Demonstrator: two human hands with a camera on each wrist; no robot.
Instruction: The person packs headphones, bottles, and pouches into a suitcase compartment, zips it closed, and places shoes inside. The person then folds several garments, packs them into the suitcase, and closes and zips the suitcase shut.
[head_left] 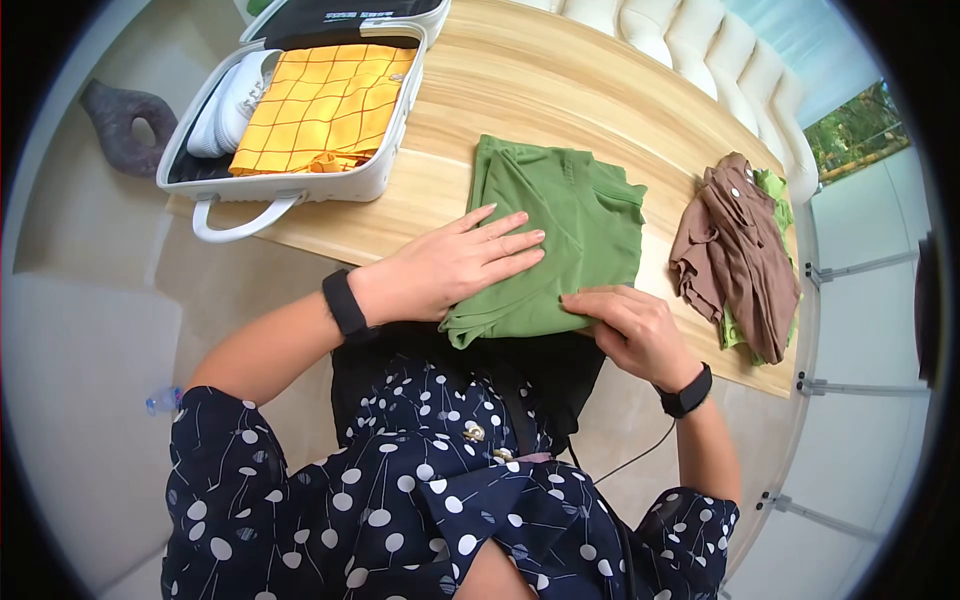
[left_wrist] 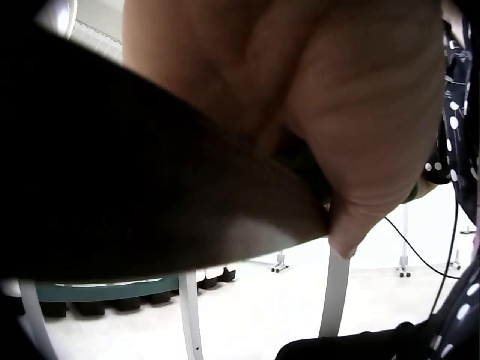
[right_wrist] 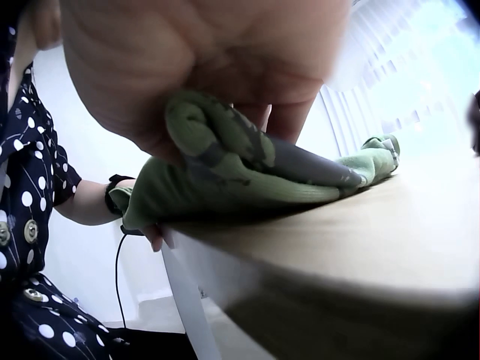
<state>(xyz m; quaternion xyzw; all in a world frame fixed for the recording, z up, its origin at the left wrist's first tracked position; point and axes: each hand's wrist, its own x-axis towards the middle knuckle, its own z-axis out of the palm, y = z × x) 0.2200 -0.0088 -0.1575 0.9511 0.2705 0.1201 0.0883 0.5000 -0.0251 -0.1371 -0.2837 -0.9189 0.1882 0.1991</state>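
A folded green shirt (head_left: 560, 235) lies on the wooden table, its near edge at the table's front edge. My left hand (head_left: 450, 265) rests on the shirt's left part, fingers straight and slightly spread. From the left wrist view, the left thumb (left_wrist: 349, 232) points down at the table edge. My right hand (head_left: 635, 325) pinches the shirt's near right corner between thumb and fingers. Up close in the right wrist view, the shirt (right_wrist: 247, 172) shows rolled layers with a grey patch under that hand (right_wrist: 202, 60).
An open white suitcase (head_left: 375, 185) at the back left holds a yellow checked cloth (head_left: 325, 105) and white shoes (head_left: 235, 105). On the right of the table (head_left: 480, 70) lies a brown garment (head_left: 735, 250) over a light green one (head_left: 775, 190). A grey neck pillow (head_left: 115, 130) is beyond the suitcase.
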